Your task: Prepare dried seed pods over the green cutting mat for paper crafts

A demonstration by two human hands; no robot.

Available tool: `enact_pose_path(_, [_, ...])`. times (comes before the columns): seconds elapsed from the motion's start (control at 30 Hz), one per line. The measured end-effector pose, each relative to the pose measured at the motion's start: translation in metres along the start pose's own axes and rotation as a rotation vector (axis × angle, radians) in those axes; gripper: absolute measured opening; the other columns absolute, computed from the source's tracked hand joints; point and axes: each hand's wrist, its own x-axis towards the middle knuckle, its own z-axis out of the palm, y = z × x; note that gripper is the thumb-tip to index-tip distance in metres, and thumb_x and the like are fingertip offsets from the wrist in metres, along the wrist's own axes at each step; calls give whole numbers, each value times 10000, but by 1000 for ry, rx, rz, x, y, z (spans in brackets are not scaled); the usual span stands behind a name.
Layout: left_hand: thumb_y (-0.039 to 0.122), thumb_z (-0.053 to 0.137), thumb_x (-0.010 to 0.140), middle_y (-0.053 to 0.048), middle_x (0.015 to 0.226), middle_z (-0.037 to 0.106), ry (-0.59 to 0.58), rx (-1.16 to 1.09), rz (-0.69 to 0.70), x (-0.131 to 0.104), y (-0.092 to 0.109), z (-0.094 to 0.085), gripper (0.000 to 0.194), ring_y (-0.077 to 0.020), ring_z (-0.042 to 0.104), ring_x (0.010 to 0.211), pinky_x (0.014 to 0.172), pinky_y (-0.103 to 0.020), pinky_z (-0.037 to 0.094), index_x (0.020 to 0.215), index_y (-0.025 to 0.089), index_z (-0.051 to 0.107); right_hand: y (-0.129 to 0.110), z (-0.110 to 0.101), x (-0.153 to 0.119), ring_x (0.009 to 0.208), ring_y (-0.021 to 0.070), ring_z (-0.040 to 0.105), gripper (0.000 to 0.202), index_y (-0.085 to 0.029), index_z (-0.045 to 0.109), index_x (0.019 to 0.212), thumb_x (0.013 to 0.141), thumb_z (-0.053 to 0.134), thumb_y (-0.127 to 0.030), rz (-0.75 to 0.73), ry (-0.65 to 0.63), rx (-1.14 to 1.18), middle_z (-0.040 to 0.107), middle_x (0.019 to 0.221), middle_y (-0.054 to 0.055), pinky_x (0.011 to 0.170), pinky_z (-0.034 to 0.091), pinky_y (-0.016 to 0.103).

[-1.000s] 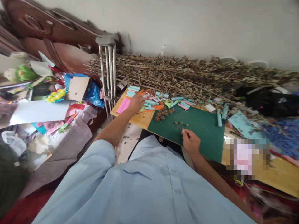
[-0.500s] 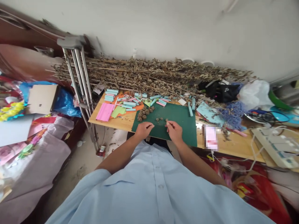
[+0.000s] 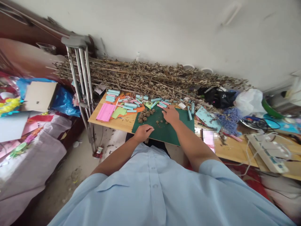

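Note:
My right hand [image 3: 171, 115] reaches over the far part of a green mat [image 3: 162, 132], its fingertips at the end of a pink roll among blue and pink paper rolls [image 3: 162, 103]. Whether it grips the roll is too small to tell. Low over the mat's near left edge is my left hand [image 3: 143, 133], its thumb and fingers pinched together on something too small to make out. Brown clumped balls [image 3: 144, 116] lie in a cluster at the mat's far left. A few small brown pieces [image 3: 158, 122] lie between the hands.
Dried stalks [image 3: 141, 75] fill the back along the wall. Crutches [image 3: 82, 75] stand left of the table. Pink paper [image 3: 105, 112] lies on the left; a phone [image 3: 208, 139], blue yarn [image 3: 228, 120] and a power strip [image 3: 266, 153] are right.
My right hand has moved forward from the mat's near side to the paper rolls. My left hand stays near the mat's edge, still pinched. The view has shifted slightly.

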Motion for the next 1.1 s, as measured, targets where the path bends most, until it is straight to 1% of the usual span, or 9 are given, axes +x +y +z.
enact_pose_path(0.07, [279,692,992,-40,877,787,-7,-11,0,0,0,0,150,-155,729,844,824,-276,570,932,199,804,-2,0,0,1111,281,648,373,-253,803,1219,1054,493,-376,-24,28,-12,659,1299,131,872,544,373])
enact_pose_path(0.13, [279,693,992,-42,878,787,-8,-14,1,-1,0,0,148,-155,728,841,823,-275,570,933,200,804,-3,0,2,1132,276,641,390,-244,798,1230,1060,468,-364,-10,67,-18,660,1293,126,896,540,370])
enact_pose_path(0.3, [289,694,993,-40,863,778,20,-25,9,-2,-1,1,156,-152,725,833,818,-272,566,925,199,801,-5,2,8,1127,295,635,368,-238,792,1255,1019,538,-359,-24,20,-98,644,1323,144,943,531,401])
enact_pose_path(0.4, [294,690,995,-38,855,772,19,-30,8,-3,-1,1,162,-148,722,826,812,-268,564,921,199,799,-6,5,10,1142,282,637,363,-241,793,1248,1020,533,-352,-9,56,-71,645,1347,129,976,521,393])
enact_pose_path(0.57, [283,687,991,-42,876,782,17,-54,5,-2,1,0,154,-151,727,838,826,-274,569,930,197,800,-8,9,15,1157,295,645,320,-208,790,1207,999,586,-339,19,38,-53,669,1339,145,994,519,412])
enact_pose_path(0.83, [267,697,980,-45,877,787,-4,-43,-26,0,4,-3,146,-155,726,839,839,-280,573,923,193,808,-11,8,20,1055,301,665,171,-212,767,1022,966,626,-290,11,32,-30,755,1127,139,966,507,453])
enact_pose_path(0.9, [265,700,980,-45,881,787,-3,-37,-21,0,4,-3,142,-154,724,842,838,-276,570,927,194,810,-12,6,19,1064,305,661,175,-210,762,1051,965,621,-267,-13,24,-25,767,1083,137,989,491,468])
enact_pose_path(1.0, [260,707,976,-44,882,787,3,-34,-21,0,4,-4,133,-156,726,847,834,-272,567,923,195,810,-13,3,15,1154,324,642,260,-188,743,1180,957,614,-225,-70,33,34,768,1132,146,1046,464,495])
enact_pose_path(1.1, [251,711,972,-45,886,790,1,-44,-22,1,5,-5,126,-158,732,856,838,-272,567,919,191,807,-16,-1,6,1176,322,640,341,-165,711,1275,962,590,-221,-61,67,145,752,1177,152,1055,467,487])
